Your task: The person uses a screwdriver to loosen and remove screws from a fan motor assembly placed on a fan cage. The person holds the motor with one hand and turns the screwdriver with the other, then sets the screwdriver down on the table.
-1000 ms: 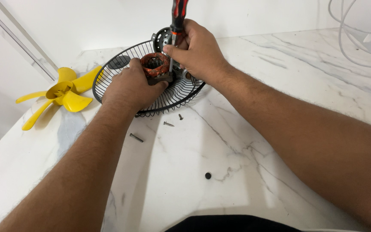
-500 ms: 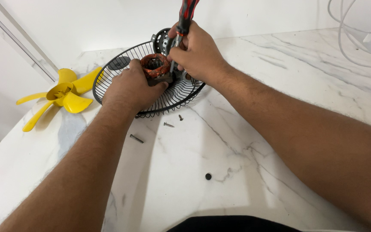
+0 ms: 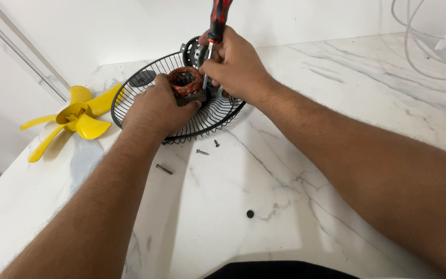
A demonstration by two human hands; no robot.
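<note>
**Screwdriver on fan motor, wire guard beneath**

Left hand (image 3: 153, 111) clamps the copper-wound motor stator (image 3: 186, 82) on the black fan guard (image 3: 130, 98). Right hand (image 3: 236, 64) grips the red-handled screwdriver (image 3: 218, 20), tip down beside the windings. A slip could gouge the copper. Loose screws (image 3: 202, 152) near the guard could roll away.

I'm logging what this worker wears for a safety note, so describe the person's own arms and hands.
Both forearms are bare to the frame's edge, with no sleeves visible. The left hand and right hand wear no gloves; no rings, watch or wristbands show. Fine hair covers the forearms.
</note>
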